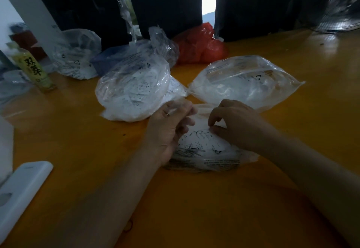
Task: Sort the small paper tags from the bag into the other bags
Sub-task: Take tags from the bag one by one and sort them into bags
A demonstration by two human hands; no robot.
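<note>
Tag bag (204, 150) on orange table (78, 140), both hands at its mouth.
L hand (171, 128) & R hand (231, 123): fingers curled, pinching bag's top plastic. Beyond it: 2 clear bags w/ tags, left one (132, 93), right one (245, 84); red bag (200, 45) further back.

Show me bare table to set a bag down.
Free: the table right of the right bag, and the stretch between the white case and the left arm. Crowded: the back, around the middle bag and red bag.
</note>
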